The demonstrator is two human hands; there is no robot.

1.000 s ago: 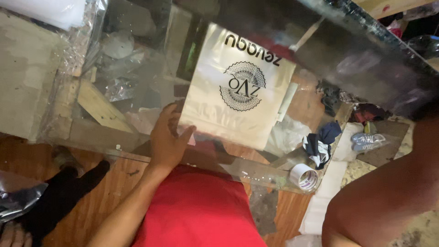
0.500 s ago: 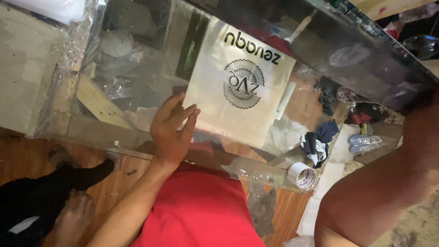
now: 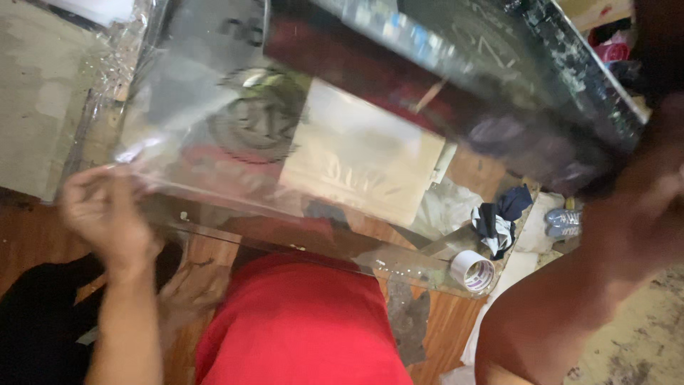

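Your left hand (image 3: 107, 214) pinches the corner of the clear plastic sheet (image 3: 214, 142), stretched over the glass table (image 3: 399, 264). Your right hand (image 3: 645, 214) is blurred; I cannot tell its fingers' state.

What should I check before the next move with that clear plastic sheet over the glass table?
1. Left hand has the clear plastic sheet: ok, fingers pinch its lower left edge.
2. Right hand grip: cannot tell, it is blurred at the dark panel and the fingers are hidden.
3. Sheet lying flat: not ok, it is lifted and wrinkled near the left hand.
4. Beige bag placement: ok, it lies flat on the glass table under the sheet.
5. Tape roll at hand: ok, it sits at the table's near edge, apart from both hands.
6. View sharpness: not ok, motion blur across the sheet.
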